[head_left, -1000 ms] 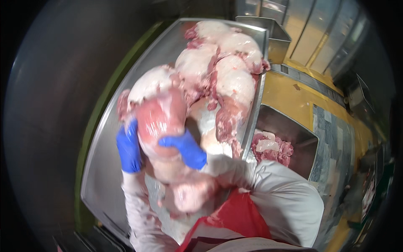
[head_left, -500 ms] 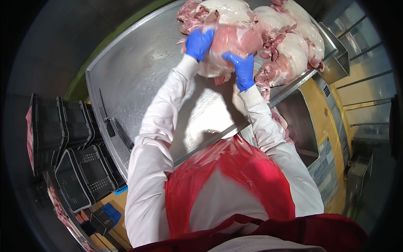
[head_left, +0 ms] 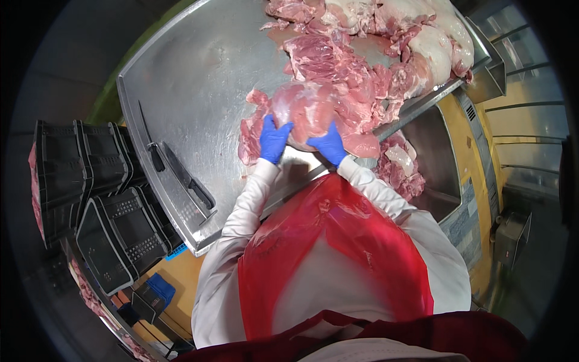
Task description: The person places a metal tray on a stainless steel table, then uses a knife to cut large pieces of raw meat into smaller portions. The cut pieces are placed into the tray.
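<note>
A large cut of raw pink meat (head_left: 304, 105) lies at the near edge of the steel table (head_left: 205, 78), opened out, with a smooth, rounded, shiny part toward me. My left hand (head_left: 274, 141), in a blue glove, grips the near left side of that part, its thumb and fingers apart on the surface. My blue-gloved right hand (head_left: 329, 145) grips the near right side. Fingertips beneath the meat are hidden. Several other cuts with pale skin (head_left: 431, 51) are heaped at the far right and touch this one.
Two knives with dark handles (head_left: 156, 158) (head_left: 201, 193) lie along the table's left edge. Below the right edge stands a steel tub (head_left: 443, 163) with meat pieces (head_left: 401, 166) in it. Black plastic crates (head_left: 123, 235) are stacked on the left.
Both hands have come toward me with the meat, from the far heap to the near edge. Its red inner side now lies spread across the table behind the hands.
</note>
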### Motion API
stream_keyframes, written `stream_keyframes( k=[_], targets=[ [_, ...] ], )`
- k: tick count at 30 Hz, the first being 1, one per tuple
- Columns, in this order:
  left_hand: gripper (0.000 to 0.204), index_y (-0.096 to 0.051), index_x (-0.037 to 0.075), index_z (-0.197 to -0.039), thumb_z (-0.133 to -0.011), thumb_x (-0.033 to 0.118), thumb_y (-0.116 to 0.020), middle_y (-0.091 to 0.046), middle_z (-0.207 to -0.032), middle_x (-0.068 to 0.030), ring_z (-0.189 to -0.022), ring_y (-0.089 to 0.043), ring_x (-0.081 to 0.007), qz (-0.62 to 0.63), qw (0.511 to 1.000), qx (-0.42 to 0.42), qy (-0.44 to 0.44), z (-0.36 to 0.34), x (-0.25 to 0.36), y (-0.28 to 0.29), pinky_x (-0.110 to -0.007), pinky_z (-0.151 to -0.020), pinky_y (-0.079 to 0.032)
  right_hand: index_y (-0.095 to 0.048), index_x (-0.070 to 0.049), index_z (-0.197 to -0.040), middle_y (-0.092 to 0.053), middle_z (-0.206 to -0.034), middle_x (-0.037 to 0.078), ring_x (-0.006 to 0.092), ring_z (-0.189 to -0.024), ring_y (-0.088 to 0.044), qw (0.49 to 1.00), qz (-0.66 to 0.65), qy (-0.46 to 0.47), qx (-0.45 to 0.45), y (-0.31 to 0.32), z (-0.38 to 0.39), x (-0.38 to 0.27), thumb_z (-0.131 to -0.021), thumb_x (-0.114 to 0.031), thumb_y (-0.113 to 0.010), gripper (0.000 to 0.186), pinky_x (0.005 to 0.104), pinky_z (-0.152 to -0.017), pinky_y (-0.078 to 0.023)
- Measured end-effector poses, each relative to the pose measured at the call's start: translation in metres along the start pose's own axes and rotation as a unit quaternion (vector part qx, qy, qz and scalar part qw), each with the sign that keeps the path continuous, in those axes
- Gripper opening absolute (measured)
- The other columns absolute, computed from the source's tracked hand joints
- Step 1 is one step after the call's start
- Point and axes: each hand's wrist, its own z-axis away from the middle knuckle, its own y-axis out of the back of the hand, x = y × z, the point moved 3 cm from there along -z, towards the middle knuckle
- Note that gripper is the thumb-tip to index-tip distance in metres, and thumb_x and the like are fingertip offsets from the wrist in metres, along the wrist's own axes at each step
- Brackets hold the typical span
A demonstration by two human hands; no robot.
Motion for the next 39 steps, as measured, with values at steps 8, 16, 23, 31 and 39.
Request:
stream_keyframes(
  k=[8, 16, 23, 31, 39],
  targets=[
    [0.132, -0.009, -0.012, -0.146, -0.06, 0.049, -0.088, -0.036, -0.143, -0.0323, -0.134, -0.04, -0.0393, -0.015, 1.0, 0.004, -0.006, -0.013, 0.044, 0.051, -0.045, -0.105, -0.042, -0.048, -0.003, -0.133, -0.058, -0.123, 0.024, 0.0381, -0.114, -0.057, 0.95, 0.253, 0.156, -0.092, -0.086, 0.003, 0.014, -0.084, -0.007, -0.057, 0.05, 0.0417, -0.094, -0.046],
    [0.07, -0.044, 0.0, -0.13, -0.072, 0.027, -0.073, -0.058, -0.112, -0.0267, -0.095, -0.063, -0.0496, -0.598, 0.709, 0.355, 0.118, -0.051, -0.014, 0.045, -0.059, -0.077, -0.053, -0.072, -0.016, -0.096, -0.066, -0.098, 0.014, 0.0336, -0.094, -0.063, 0.807, 0.434, 0.312, -0.251, -0.093, -0.025, 0.001, -0.083, -0.013, -0.055, 0.022, 0.044, -0.081, -0.051],
    [0.078, -0.046, 0.003, -0.13, -0.064, 0.027, -0.08, -0.063, -0.111, -0.0266, -0.098, -0.064, -0.0448, -0.224, 0.929, 0.27, 0.118, 0.031, -0.034, 0.169, -0.046, -0.083, -0.054, -0.041, -0.035, -0.143, -0.017, -0.159, 0.001, 0.0482, -0.145, -0.007, 0.704, 0.672, 0.137, -0.184, -0.041, -0.127, 0.002, -0.07, -0.059, -0.072, 0.083, 0.0842, -0.092, -0.026],
    [0.052, -0.052, 0.005, -0.125, -0.077, 0.013, -0.071, -0.064, -0.105, -0.0091, -0.087, -0.066, -0.0231, 0.399, 0.867, 0.252, 0.157, 0.017, -0.183, 0.157, -0.04, -0.069, -0.058, -0.044, -0.033, -0.143, -0.026, -0.157, 0.009, 0.0536, -0.141, -0.016, 0.683, 0.697, 0.162, -0.143, -0.011, -0.216, 0.017, -0.072, -0.057, -0.069, 0.078, 0.0675, -0.111, -0.023],
    [0.082, -0.035, -0.007, -0.141, -0.081, 0.039, -0.069, -0.052, -0.133, -0.0215, -0.117, -0.055, -0.0344, -0.42, 0.803, 0.356, 0.227, 0.117, -0.174, 0.161, -0.049, -0.091, -0.048, -0.065, -0.012, -0.122, -0.06, -0.127, 0.015, 0.0395, -0.115, -0.057, 0.625, 0.746, 0.011, -0.229, -0.025, -0.242, -0.02, -0.081, -0.05, -0.065, 0.056, 0.0559, -0.099, -0.044]
  ],
)
